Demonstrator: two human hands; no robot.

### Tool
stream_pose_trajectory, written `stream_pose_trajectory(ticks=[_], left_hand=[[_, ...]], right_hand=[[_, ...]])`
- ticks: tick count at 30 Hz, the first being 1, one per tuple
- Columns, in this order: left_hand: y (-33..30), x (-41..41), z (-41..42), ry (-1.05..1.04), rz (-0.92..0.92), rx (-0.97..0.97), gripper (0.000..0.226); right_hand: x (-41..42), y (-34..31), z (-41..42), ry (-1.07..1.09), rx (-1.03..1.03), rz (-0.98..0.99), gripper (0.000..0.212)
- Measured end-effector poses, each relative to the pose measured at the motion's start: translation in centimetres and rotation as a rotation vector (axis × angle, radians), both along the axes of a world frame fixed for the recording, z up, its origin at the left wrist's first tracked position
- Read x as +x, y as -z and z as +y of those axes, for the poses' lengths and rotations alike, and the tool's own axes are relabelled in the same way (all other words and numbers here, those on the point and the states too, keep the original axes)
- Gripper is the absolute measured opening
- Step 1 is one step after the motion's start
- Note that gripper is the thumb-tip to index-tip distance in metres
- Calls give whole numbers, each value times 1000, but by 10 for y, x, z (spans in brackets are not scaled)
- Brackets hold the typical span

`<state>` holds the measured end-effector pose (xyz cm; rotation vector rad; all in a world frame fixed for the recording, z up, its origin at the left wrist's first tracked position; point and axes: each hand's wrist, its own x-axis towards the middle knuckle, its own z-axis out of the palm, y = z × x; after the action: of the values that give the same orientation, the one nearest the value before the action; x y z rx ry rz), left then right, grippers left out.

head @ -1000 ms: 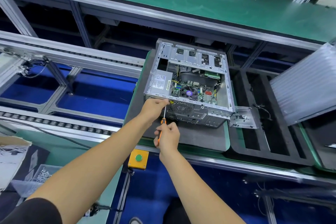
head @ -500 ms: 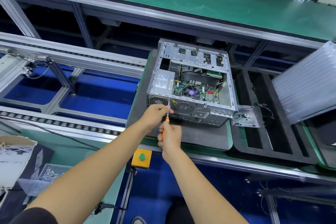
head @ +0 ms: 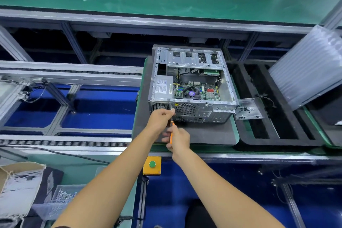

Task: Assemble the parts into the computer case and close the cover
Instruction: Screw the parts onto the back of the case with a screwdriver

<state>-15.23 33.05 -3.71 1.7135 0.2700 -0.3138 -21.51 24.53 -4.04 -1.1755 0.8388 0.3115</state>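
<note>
Two hands are on one orange-handled screwdriver (head: 171, 130) here. The right hand (head: 179, 139) has its grip wrapped round the handle, and the left hand (head: 160, 119) pinches the metal shaft higher up, fingers curled, steering the tip against the rear panel of the computer case (head: 190, 87). The tip sits just between the two round fan grilles on that panel. So the case is right in front of both hands, touching the tool and not the skin as far as one can tell.

The case lies on its side on a dark foam mat (head: 203, 133) on the green tabletop (head: 235, 129), its side open, motherboard and purple-centred cooler showing. The silver power supply (head: 163, 87) inside carries a white label, but the print is too small to read.

Just right of the case a small metal bracket (head: 248, 109) lies on a black foam tray (head: 277, 116). Bottom left there's a clear plastic bin (head: 63, 196) holding small silvery screws, next to a torn cardboard box (head: 16, 181). A yellow box with a green button (head: 152, 164) hangs below the tabletop edge.
</note>
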Motion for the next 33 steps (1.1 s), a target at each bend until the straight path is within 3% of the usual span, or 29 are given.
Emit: stream_pose_trajectory(ticks=[4, 10, 15, 20, 23, 29, 33], left_hand=[[-3, 1, 4, 82, 77, -46, 34], [-3, 11, -3, -1, -8, 21, 31], [-4, 8, -5, -100, 61, -9, 36], [-6, 7, 1, 54, 83, -14, 40], [-4, 9, 1, 75, -1, 54, 37], [-1, 11, -3, 16, -39, 182, 33], [-7, 9, -10, -43, -22, 154, 36]], right_hand=[[1, -6, 1, -16, 147, 36, 26], [3, -7, 7, -31, -100, -38, 14], [2, -10, 10, -10, 24, 47, 23], [2, -8, 9, -29, -13, -19, 20], [0, -9, 8, 9, -29, -9, 19], [4, -11, -12, -65, 275, 71, 16], [8, -8, -25, -143, 283, 98, 16]])
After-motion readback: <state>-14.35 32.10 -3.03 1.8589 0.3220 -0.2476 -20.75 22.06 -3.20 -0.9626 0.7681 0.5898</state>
